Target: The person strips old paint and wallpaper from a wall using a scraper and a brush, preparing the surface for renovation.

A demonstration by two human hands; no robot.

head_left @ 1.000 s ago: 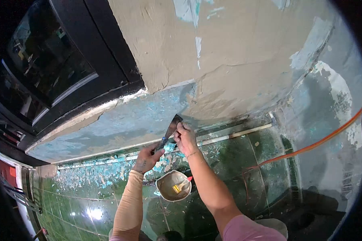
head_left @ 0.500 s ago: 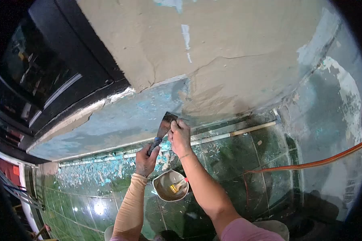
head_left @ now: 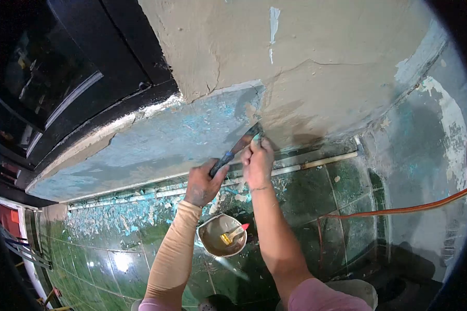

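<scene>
My left hand (head_left: 204, 185) grips the dark handle of a putty knife (head_left: 245, 140), which slants up and to the right. The fingers of my right hand (head_left: 259, 165) are closed on the blade near its end. The blade's edge is right by the wall, where bare bluish plaster (head_left: 192, 127) meets the beige coat (head_left: 342, 96). Below my hands, between my forearms, a pale bucket (head_left: 204, 242) stands on the floor. A paintbrush (head_left: 228, 238) with a yellow band and a red handle end rests inside it.
A white pipe (head_left: 290, 168) runs along the foot of the wall. Turquoise and white paint flakes (head_left: 119, 215) litter the green tiles (head_left: 83, 259). An orange hose (head_left: 399, 211) crosses on the right. Upper left is a black-framed door (head_left: 124, 46).
Both hands have moved right and slightly up with the putty knife, which is now tilted further to the right. The view has shifted a little; the brush handle shows more in the bucket.
</scene>
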